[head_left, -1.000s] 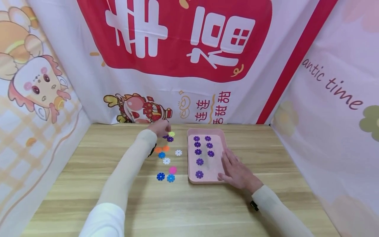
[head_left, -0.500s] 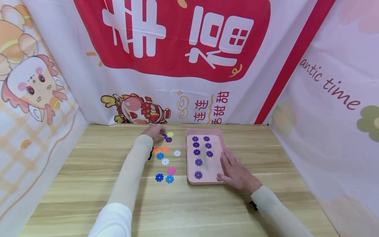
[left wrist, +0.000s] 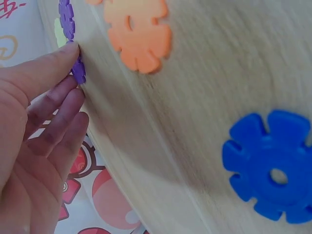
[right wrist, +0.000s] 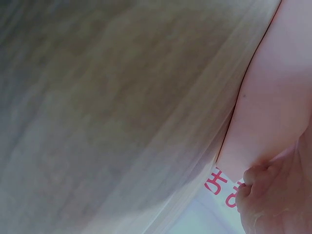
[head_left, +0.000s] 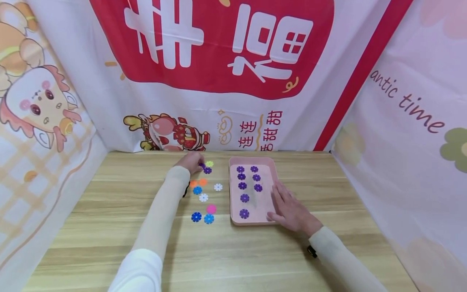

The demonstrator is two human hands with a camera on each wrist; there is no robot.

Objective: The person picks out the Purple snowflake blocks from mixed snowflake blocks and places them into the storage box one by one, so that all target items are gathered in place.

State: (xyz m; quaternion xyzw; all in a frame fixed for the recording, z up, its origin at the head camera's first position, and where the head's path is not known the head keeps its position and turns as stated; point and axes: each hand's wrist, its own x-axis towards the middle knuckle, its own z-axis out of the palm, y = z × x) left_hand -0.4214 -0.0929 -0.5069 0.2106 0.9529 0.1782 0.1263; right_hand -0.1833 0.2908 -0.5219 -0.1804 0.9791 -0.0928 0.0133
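Observation:
At the table's far edge, my left hand (head_left: 191, 162) has its thumb and forefinger on a purple snowflake disc (left wrist: 79, 72), pinching it. Another purple disc (head_left: 207, 170) and a yellow-green disc (head_left: 209, 164) lie right beside those fingers. My right hand (head_left: 294, 211) rests on the right side of the pink tray (head_left: 263, 211), its fingers fairly straight over the rim; the right wrist view shows only part of this hand (right wrist: 273, 197) against the tray's outer wall. Inside the tray, several purple discs (head_left: 244, 198) lie flat in two columns.
Left of the tray, loose discs lie on the wooden table (head_left: 226, 255): orange (head_left: 202, 182), white (head_left: 203, 198), pink (head_left: 211, 209), dark blue (head_left: 196, 217) and light blue (head_left: 209, 219). A printed cloth (head_left: 219, 89) hangs behind the table.
My left hand has drawn slightly left and down from above the discs to the purple disc there. The right hand and the tray hold still.

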